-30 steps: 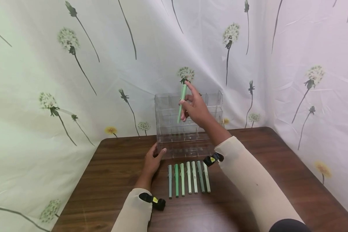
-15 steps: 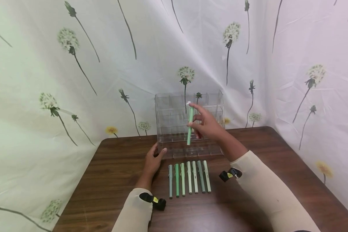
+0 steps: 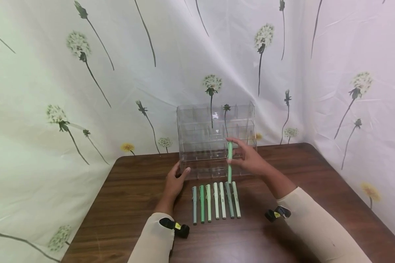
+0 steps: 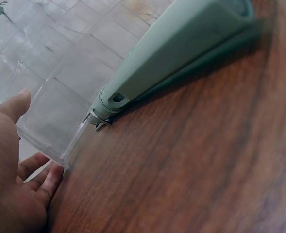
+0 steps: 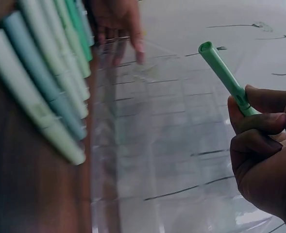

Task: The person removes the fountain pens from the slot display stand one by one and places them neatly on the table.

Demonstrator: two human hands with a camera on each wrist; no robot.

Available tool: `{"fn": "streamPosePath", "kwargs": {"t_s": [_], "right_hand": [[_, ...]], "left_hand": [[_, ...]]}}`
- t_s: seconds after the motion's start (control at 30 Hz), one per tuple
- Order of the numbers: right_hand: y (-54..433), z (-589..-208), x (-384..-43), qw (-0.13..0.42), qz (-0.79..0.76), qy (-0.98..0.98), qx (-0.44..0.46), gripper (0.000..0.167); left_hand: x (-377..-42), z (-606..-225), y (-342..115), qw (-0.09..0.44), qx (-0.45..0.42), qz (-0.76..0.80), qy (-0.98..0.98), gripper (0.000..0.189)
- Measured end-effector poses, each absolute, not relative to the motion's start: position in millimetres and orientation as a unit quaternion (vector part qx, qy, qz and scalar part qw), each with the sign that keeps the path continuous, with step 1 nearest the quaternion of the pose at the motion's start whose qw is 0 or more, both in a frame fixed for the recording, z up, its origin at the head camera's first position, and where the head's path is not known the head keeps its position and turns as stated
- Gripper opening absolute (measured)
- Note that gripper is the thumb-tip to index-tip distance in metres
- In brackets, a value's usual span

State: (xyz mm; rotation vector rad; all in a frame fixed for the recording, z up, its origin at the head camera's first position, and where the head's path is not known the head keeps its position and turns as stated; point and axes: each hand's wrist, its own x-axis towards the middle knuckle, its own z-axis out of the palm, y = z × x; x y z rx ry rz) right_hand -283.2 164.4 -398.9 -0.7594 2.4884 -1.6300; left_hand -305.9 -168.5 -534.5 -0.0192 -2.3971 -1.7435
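Observation:
My right hand (image 3: 251, 160) pinches a light green pen (image 3: 230, 171) upright in front of a clear plastic organizer (image 3: 197, 151), with the index finger on the pen's top end. In the right wrist view the pen (image 5: 223, 73) sticks out past the thumb and curled fingers. At the organizer's lower left corner my left hand (image 3: 174, 182) holds on, thumb over the front and fingers round the side; the left wrist view shows that hand (image 4: 11, 160) at the clear wall. Several capped pens (image 3: 216, 201) in greens, whites and grey-blues lie in a row before the organizer.
The organizer has tiers of small compartments and stands at the back of a brown wooden table (image 3: 125, 197). Behind it hangs a white curtain (image 3: 171, 73) printed with dandelions. One grey-green pen (image 4: 167, 48) looms close in the left wrist view.
My right hand has carried the light green pen down and to the right, from over the organizer's upper tiers to near its lower front. My left hand stays at the corner.

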Motion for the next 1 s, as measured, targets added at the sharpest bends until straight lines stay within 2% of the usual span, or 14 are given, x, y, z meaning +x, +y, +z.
{"fn": "streamPosePath", "kwargs": {"t_s": [0.2, 0.6, 1.0], "right_hand": [[183, -426, -275, 0.047, -0.502, 0.827, -0.251, 0.081], [202, -455, -266, 0.13, -0.526, 0.81, -0.223, 0.084], [212, -482, -258, 0.157, -0.515, 0.819, -0.2, 0.082]], "left_hand": [[-306, -536, -165, 0.088, -0.014, -0.59, -0.802, 0.074], [-308, -533, -166, 0.091, -0.012, -0.598, -0.796, 0.071], [-307, -533, -168, 0.091, -0.009, -0.597, -0.797, 0.069]]}}
